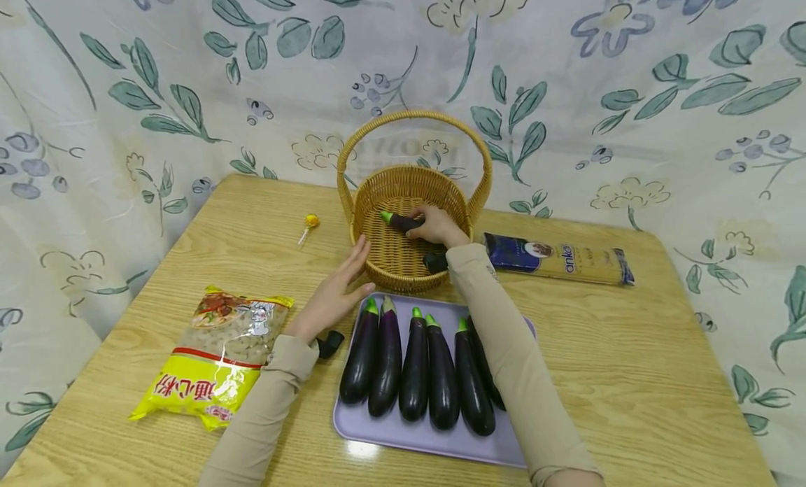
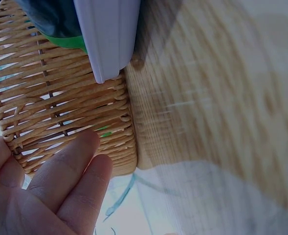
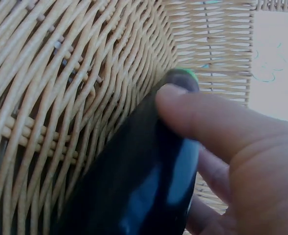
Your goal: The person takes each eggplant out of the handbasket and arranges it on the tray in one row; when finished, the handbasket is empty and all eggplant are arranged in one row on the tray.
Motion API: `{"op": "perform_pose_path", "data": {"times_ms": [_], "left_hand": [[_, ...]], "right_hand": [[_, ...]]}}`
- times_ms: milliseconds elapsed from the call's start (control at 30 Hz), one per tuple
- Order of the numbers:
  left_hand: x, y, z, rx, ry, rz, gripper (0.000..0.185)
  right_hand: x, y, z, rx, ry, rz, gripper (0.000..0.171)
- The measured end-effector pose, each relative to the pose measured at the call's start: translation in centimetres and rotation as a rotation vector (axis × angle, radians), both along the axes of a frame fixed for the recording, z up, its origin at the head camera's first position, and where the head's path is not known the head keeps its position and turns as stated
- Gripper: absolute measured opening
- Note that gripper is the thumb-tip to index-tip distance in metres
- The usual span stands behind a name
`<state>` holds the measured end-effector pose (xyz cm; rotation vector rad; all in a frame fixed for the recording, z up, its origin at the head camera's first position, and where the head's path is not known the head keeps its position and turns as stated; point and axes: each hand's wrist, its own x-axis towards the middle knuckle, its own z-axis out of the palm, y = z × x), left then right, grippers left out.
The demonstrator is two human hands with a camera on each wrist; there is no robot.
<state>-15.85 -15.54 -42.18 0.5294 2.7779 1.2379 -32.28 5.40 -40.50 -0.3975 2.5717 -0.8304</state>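
Inside the wicker basket (image 1: 409, 284), my right hand (image 1: 436, 226) holds a dark eggplant (image 1: 400, 222) with a green cap. In the right wrist view the thumb lies along one side of this eggplant (image 3: 148, 166), close to the woven wall; its near end runs out of frame. My left hand (image 1: 336, 294) is at the basket's front left side, its fingers nearly straight against the weave (image 2: 60, 107) in the left wrist view. Several more eggplants (image 1: 413, 375) lie side by side on a lilac tray (image 1: 403, 438) before the basket. My right sleeve partly covers the rightmost one.
A yellow bag of pasta (image 1: 210, 357) lies left of the tray. The lollipop (image 1: 308, 224) is left of the basket. A blue-ended pack of long pasta (image 1: 560, 259) lies to its right. The tall basket handle (image 1: 415, 114) arches above; a floral curtain (image 1: 403, 53) hangs behind the table.
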Motion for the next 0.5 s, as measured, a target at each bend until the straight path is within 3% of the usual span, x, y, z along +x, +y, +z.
{"op": "perform_pose_path", "data": {"times_ms": [333,500], "left_hand": [[0.1,0.1,0.0,0.005,-0.015,-0.008,0.071],[0.2,0.0,0.2,0.008,-0.019,-0.004,0.072]], "right_hand": [[1.0,-0.2,1.1,-0.222,-0.054,-0.113,0.050],[1.3,-0.3,1.8,-0.282,-0.056,-0.104,0.051]]}}
